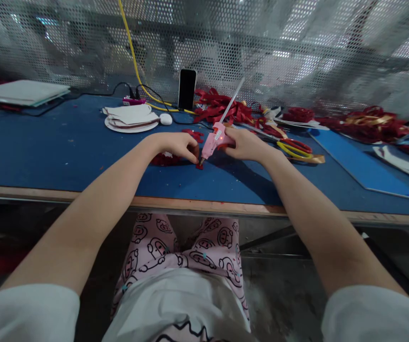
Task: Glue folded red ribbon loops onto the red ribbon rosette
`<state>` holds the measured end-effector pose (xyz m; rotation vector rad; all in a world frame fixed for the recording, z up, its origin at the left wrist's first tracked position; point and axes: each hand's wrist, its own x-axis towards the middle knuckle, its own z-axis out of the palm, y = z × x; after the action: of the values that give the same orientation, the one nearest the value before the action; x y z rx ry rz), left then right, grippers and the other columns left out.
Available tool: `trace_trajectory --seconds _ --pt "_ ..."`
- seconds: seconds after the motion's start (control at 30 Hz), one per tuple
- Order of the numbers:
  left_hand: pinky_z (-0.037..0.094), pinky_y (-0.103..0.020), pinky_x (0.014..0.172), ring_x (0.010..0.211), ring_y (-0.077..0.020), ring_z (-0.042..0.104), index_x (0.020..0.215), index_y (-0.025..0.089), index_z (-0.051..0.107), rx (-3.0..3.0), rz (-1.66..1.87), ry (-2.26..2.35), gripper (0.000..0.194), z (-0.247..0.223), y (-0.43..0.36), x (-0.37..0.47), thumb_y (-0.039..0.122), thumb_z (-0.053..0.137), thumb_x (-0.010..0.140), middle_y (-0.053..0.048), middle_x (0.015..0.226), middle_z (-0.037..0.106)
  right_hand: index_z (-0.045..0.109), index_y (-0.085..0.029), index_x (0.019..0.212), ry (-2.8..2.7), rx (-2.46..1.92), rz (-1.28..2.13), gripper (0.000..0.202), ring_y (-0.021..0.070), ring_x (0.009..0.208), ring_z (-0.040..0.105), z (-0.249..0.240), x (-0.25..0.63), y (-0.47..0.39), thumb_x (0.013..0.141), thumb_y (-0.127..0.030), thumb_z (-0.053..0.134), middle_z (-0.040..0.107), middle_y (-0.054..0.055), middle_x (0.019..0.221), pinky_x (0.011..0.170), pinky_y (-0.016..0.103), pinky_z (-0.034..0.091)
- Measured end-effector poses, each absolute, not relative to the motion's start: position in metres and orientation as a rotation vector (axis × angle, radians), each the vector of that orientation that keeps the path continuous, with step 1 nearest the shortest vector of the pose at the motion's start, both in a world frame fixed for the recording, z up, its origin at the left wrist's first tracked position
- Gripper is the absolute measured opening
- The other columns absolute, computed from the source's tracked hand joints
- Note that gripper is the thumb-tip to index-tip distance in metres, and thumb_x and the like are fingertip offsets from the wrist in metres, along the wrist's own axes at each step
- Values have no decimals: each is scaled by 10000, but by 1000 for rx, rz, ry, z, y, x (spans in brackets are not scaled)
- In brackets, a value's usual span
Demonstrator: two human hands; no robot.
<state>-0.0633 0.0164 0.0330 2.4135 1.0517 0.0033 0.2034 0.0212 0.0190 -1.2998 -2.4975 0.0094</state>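
My right hand (244, 143) is wrapped round the handle of a pink hot glue gun (212, 141). A long clear glue stick (232, 100) juts from its back end, and its nozzle points down and to the left. Just under the nozzle tip lies a small piece of red ribbon (199, 166). My left hand (179, 146) bends over the table at the left of the nozzle, its fingertips pinched at the edge of that piece. Another red ribbon bundle (165, 159) is partly hidden below my left hand, and red ribbon pieces (193, 135) lie behind it.
Behind my hands are a propped phone (187, 89), a white earbud case (166, 118), stacked white cards (131, 118) and a red ribbon heap (222, 108). Scissors (295, 148) lie to the right beside a blue board (365, 164). A yellow cable (131, 47) hangs before the perforated metal panel.
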Motion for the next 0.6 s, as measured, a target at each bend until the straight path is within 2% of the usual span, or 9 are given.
trace_trajectory --seconds 0.33,0.6 --pt "449 -273 853 900 -205 631 1016 197 792 2407 17 1055 386 35 12 -63 460 700 750 -45 934 750 602 -224 962 -2499 -1290 -27 217 286 902 605 19 203 20 786 -342 647 687 105 1026 840 407 454" --pt "449 -268 872 915 -204 636 1038 192 794 2406 8 1039 391 34 14 -63 452 703 761 -46 944 757 623 -214 1001 -2522 -1298 -153 226 277 857 608 21 201 18 814 -341 607 694 109 1011 770 378 425"
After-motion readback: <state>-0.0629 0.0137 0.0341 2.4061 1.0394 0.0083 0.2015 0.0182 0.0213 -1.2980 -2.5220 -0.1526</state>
